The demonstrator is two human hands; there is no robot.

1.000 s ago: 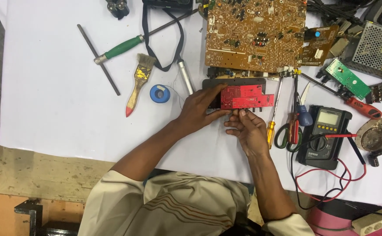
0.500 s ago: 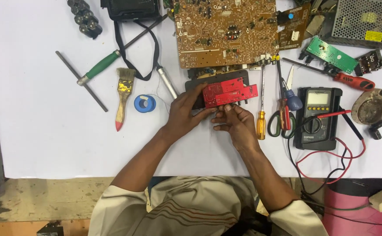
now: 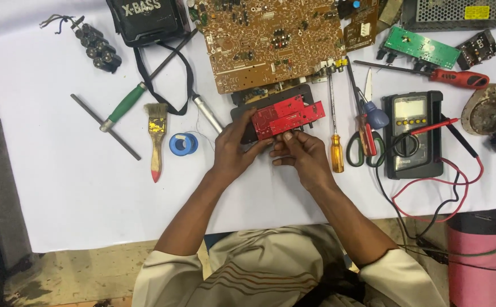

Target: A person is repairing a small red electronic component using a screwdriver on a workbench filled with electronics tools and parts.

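A small red circuit board (image 3: 288,116) lies tilted on top of a black panel (image 3: 271,102), in the middle of the white table. My left hand (image 3: 234,150) grips the board's left end and the panel's edge. Fingers of my right hand (image 3: 302,153) pinch the board's lower edge near its middle. Both forearms reach up from the bottom of the view.
A large brown circuit board (image 3: 271,40) lies just behind. To the right are screwdrivers (image 3: 336,150), scissors (image 3: 361,142), a multimeter (image 3: 410,133) with red and black leads, and a green board (image 3: 421,46). Left lie a paintbrush (image 3: 157,133), a solder spool (image 3: 181,144), a green-handled screwdriver (image 3: 126,105) and a black radio (image 3: 146,20).
The view has shifted, so everything sits lower and further left in frame. My hands keep the same hold on the red board, with only small finger movement.
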